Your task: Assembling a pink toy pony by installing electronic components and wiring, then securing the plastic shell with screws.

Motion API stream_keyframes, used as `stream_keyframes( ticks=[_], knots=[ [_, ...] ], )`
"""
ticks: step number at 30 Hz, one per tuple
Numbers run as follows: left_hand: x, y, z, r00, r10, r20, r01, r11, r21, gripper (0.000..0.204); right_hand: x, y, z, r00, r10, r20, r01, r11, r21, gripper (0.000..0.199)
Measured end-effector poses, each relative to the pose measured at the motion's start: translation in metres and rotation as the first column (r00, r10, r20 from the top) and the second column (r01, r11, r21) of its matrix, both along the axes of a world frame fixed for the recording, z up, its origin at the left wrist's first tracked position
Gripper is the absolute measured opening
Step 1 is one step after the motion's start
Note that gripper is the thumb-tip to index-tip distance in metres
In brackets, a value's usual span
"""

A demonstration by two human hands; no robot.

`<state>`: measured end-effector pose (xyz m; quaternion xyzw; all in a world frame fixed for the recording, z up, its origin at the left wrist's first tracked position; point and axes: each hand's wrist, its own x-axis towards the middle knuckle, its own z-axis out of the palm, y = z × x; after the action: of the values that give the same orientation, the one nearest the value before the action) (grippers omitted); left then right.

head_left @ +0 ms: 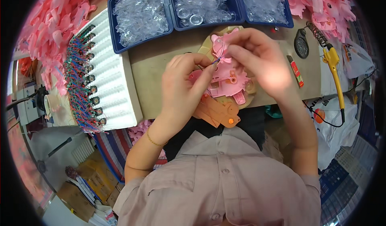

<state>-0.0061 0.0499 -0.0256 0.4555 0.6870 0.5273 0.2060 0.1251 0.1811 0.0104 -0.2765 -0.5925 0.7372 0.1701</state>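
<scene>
Thin dark wires (217, 60) are pinched between the thumb and index finger of my left hand (181, 83). Just to the right, the thumb and index finger of my right hand (267, 65) close together by the looped upper end of the same wires. Below both hands a pink plastic toy shell half (229, 85) lies with its hollow inside facing up, partly hidden by my fingers. It rests on a tan holder (206, 46). An orange plastic piece (217, 111) sits at the table's front edge, under the shell.
Blue bins (171, 29) of clear plastic parts stand at the back. On the left is a white foam tray (118, 77) with wired round components (82, 81). Pink shells (52, 25) heap behind it. At right are a yellow soldering iron (335, 69), a red tube (295, 71) and a dark oval object (301, 44).
</scene>
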Motion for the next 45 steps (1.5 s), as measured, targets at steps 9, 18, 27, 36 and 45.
stream_keyframes(
  ticks=[9,18,27,36,45],
  knots=[
    [-0.015,0.001,-0.01,0.891,-0.023,-0.453,-0.009,0.998,-0.07,0.029,0.026,-0.036,0.003,0.938,0.339,0.069,-0.279,0.624,0.73,0.01],
    [-0.043,0.003,-0.009,0.92,-0.326,-0.218,0.311,0.945,-0.103,0.022,0.043,-0.034,-0.008,0.983,0.03,0.182,-0.033,0.999,0.014,0.01],
    [-0.03,0.001,-0.019,0.958,-0.102,-0.27,0.099,0.995,-0.023,0.013,0.007,-0.035,-0.04,0.961,-0.018,0.277,-0.252,0.361,0.898,0.008],
    [-0.017,0.0,-0.034,0.944,0.0,-0.329,0.033,0.995,0.097,0.012,0.007,-0.046,-0.042,0.945,-0.054,0.323,-0.308,0.192,0.932,0.009],
    [-0.016,-0.002,-0.026,0.966,-0.029,-0.259,0.036,0.999,0.025,0.011,0.01,-0.039,-0.048,0.941,-0.032,0.336,-0.32,0.234,0.918,0.011]
  ],
)
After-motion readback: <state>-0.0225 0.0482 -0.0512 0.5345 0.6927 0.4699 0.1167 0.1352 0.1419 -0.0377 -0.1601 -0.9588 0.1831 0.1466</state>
